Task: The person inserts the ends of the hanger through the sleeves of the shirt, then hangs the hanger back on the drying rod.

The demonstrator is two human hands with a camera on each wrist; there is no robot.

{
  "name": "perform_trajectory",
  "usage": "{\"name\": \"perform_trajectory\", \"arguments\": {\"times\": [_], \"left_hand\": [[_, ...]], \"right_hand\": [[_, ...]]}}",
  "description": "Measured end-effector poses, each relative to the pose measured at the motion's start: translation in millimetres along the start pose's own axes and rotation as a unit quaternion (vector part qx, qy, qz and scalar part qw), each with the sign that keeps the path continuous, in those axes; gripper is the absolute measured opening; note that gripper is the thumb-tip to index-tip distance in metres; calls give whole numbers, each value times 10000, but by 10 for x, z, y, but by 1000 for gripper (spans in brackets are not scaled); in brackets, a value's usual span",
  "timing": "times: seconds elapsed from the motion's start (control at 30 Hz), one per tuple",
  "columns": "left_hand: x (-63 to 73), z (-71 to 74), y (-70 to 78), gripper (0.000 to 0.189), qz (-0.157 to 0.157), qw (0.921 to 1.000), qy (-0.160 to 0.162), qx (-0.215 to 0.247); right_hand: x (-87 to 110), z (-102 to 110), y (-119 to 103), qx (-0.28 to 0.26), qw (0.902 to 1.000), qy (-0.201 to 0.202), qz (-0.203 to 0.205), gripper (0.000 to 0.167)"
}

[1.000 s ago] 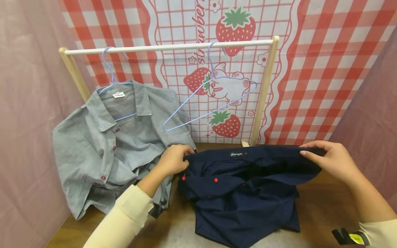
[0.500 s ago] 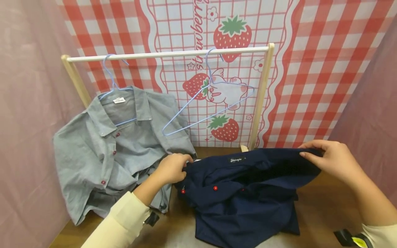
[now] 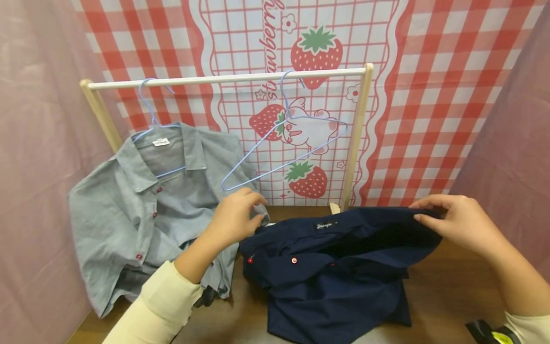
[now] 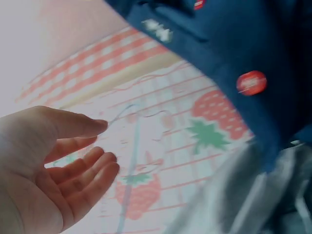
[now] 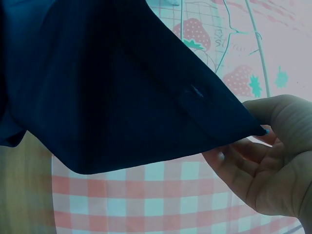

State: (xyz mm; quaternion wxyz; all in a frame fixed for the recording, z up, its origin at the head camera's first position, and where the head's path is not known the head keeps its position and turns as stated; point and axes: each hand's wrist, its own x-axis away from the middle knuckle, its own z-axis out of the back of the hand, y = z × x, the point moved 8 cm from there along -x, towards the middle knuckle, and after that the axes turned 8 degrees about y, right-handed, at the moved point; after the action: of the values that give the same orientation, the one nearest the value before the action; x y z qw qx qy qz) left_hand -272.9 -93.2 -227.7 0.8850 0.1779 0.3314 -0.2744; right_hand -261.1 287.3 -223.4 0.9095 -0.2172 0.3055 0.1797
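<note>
A navy shirt (image 3: 326,291) with red buttons and a small label along its upper edge is spread over the wooden table. My right hand (image 3: 460,222) pinches its right upper corner; in the right wrist view, a buttonhole shows near the thumb. My left hand (image 3: 236,215) is raised just above the shirt's left end, apart from the cloth. Its fingers are relaxed and hold nothing, as the left wrist view confirms. Behind it, an unused blue hanger (image 3: 283,155) dangles from the white rail (image 3: 227,79).
A grey shirt (image 3: 103,205) hangs on another blue hanger (image 3: 150,110) at the left of the rack. Wooden posts (image 3: 356,143) hold up the rail. A strawberry-print cloth (image 3: 412,143) forms the back, with pink curtains (image 3: 34,167) at the sides.
My left hand has let go of the navy shirt's left end and risen a little. The right hand keeps its pinch. The head view has shifted slightly.
</note>
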Motion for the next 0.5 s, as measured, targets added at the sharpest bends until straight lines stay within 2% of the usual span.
{"name": "perform_trajectory", "arguments": {"times": [0.13, 0.27, 0.4, 0.5], "left_hand": [[-143, 275, 50, 31, -90, 9978, 633, 161], [-324, 483, 35, 34, -63, 9953, 966, 74], [-516, 601, -44, 34, 137, 9942, 1050, -184], [-660, 613, -146, 36, 420, 9949, 835, -369]], "right_hand": [[-5, -37, 29, -52, 9996, -243, -118, 15], [-48, -63, 43, -44, 9990, -413, -144, 15], [-101, -63, 38, 15, 9985, -521, -146, 15], [-123, -57, 26, 38, 9983, -564, -104, 15]]}}
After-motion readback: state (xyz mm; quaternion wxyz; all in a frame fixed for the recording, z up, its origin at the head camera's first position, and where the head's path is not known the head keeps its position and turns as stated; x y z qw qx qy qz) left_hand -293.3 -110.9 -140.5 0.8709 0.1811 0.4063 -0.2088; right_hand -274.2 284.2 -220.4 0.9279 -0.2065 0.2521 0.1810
